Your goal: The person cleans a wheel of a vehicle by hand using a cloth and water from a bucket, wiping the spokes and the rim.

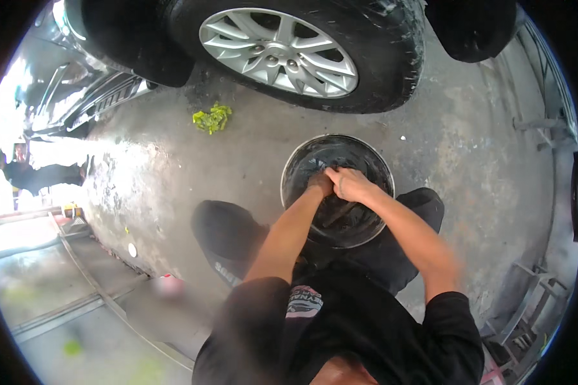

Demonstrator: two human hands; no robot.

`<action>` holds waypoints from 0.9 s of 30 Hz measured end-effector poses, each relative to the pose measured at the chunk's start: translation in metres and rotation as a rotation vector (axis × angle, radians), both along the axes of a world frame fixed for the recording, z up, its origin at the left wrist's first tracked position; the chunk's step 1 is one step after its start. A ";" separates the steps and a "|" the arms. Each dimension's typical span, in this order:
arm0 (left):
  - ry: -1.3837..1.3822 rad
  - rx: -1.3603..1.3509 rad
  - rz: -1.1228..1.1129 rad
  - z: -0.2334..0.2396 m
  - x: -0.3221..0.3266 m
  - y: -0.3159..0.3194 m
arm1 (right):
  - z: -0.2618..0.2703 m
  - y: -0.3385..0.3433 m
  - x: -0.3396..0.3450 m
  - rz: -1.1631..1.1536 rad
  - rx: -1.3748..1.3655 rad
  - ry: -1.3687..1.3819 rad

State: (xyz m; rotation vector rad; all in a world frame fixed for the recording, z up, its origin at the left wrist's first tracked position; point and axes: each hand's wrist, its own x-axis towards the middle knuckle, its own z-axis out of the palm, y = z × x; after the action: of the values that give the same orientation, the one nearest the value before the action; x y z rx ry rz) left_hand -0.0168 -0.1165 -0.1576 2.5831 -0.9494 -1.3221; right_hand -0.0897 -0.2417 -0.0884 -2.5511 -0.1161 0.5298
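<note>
A round dark basin (289, 168) with a pale rim stands on the concrete floor between my knees. Both arms reach into it. My left hand (321, 183) is low inside, its fingers hidden, so what it touches does not show. Over it, close against the wrist or back of that hand, is my right hand (348, 184), fingers curled; whether it grips anything is unclear. The inside of the basin looks wet and dark, with a long dark shape below the hands that I cannot make out.
Just beyond the basin is a car wheel with a silver alloy rim (279, 55). A crumpled yellow-green bundle (213, 118) lies on the floor, left of the basin. Metal frames (525, 308) stand at lower right. A person (41, 175) is at far left.
</note>
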 end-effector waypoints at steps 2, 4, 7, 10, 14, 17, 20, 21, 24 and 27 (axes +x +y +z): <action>-0.041 0.075 0.116 -0.036 0.007 0.044 | -0.003 0.035 0.021 -0.039 0.100 0.080; -0.086 0.132 0.108 -0.020 0.004 0.025 | -0.030 0.033 0.024 -0.270 0.150 0.275; -0.299 0.035 0.162 0.009 -0.008 0.051 | -0.050 0.031 0.027 -0.196 0.203 0.256; -0.379 -0.108 0.118 0.080 -0.004 0.048 | -0.053 0.022 0.035 -0.294 0.282 0.105; -0.597 -0.459 0.273 0.132 -0.013 0.057 | -0.041 0.021 0.053 -0.284 0.987 -0.017; -0.486 -0.462 0.428 0.157 -0.025 0.063 | -0.032 0.038 0.044 -0.366 1.297 -0.166; -0.489 -0.725 0.402 0.181 -0.027 0.057 | -0.036 0.031 0.038 -0.372 1.215 0.000; -0.474 -0.862 0.397 0.183 -0.025 0.058 | -0.036 0.031 0.034 -0.347 1.237 0.095; -0.079 -0.761 0.682 0.220 -0.020 0.048 | -0.047 0.022 0.030 -0.316 1.315 0.244; -0.405 -0.821 0.714 0.210 -0.011 0.047 | -0.042 0.034 0.031 -0.401 1.474 0.300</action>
State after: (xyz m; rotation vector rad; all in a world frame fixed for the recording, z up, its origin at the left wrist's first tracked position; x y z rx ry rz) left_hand -0.0276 -0.0699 0.0522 2.1677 -0.3725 -0.1598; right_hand -0.0584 -0.2073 -0.1300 -1.0041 0.0953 0.4017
